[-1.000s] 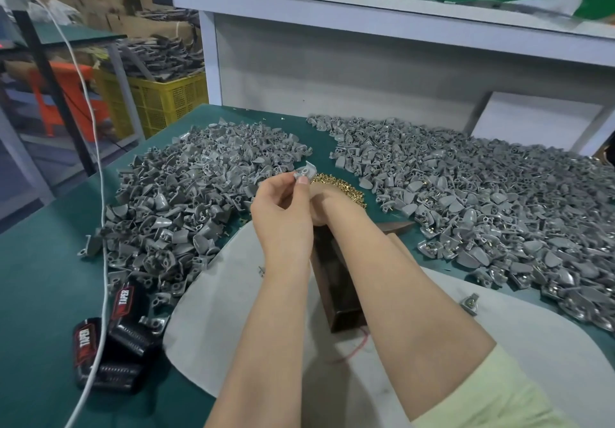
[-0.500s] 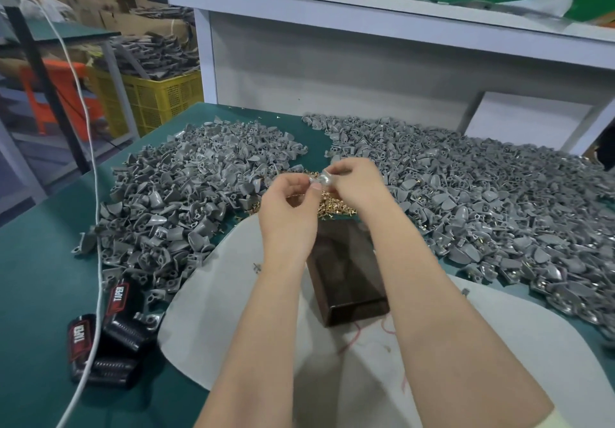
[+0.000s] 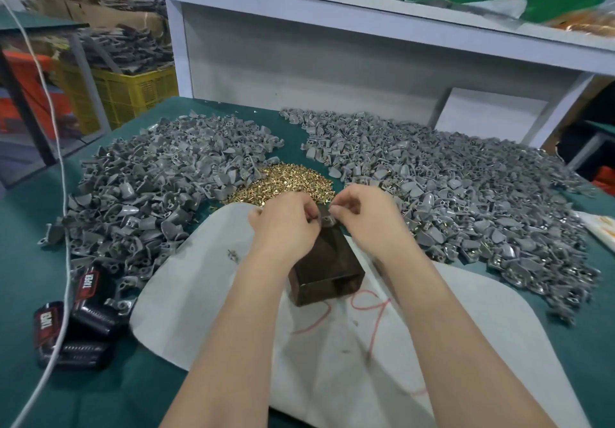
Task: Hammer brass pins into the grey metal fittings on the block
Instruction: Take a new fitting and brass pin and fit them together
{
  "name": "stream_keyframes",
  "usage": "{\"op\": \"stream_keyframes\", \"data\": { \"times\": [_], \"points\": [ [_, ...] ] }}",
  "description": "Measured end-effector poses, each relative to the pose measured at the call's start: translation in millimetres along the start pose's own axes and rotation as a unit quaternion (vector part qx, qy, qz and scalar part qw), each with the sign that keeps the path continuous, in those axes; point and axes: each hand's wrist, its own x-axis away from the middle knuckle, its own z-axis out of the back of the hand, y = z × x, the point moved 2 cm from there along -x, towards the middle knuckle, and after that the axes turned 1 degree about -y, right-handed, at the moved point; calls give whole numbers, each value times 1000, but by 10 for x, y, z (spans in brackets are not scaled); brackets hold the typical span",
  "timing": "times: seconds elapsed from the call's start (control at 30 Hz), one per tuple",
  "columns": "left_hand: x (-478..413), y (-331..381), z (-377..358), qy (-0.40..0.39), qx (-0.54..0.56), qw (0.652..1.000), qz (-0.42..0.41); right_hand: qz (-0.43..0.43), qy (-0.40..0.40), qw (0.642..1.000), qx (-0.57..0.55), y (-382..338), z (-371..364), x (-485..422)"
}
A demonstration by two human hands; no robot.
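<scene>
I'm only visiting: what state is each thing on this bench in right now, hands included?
left hand: fingers curled, pinching the grey fitting.
right hand: pinching the same fitting from the other side.
grey fitting: held at the block's far end; whether it is seated, cannot tell.
block: lying flat on the white cloth.
brass pins: loose heap beyond the block.
left pile: fittings heaped loose.
right pile: fittings heaped loose.

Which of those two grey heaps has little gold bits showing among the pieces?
The heap on the person's right, the wider one: brass glints show along its near edge. The left heap looks plain grey.
</scene>
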Motion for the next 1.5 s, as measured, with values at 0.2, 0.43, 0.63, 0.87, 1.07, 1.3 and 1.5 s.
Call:
{"op": "stream_keyframes", "data": {
  "times": [0.2, 0.43, 0.63, 0.87, 1.07, 1.3, 1.5],
  "points": [
    [-28, -16, -26, -5, -4, 1000, -7, 56, -20, 985, 165, -136, -37, 24],
    [-24, -9, -14, -5, -29, 999, -23, 65, -41, 951, 301, -363, -45, -3],
    [-29, 4, -10, -6, -59, 998, -28, 78, -37, 942, 323, -434, -63, 8],
    [-16, -40, -10, 7, -14, 1000, -23, 22, -62, 992, 108, -128, 0, -41],
    [-20, -29, -11, 11, -13, 1000, -21, 25, -4, 996, 91, -59, -72, -1],
    [-11, -22, -8, 15, -4, 1000, -17, -19, 35, 999, -12, 4, -119, 66],
    [-9, -16, -6, 12, -8, 1000, -16, -5, 32, 998, 50, -78, -123, 66]
  ]
}}
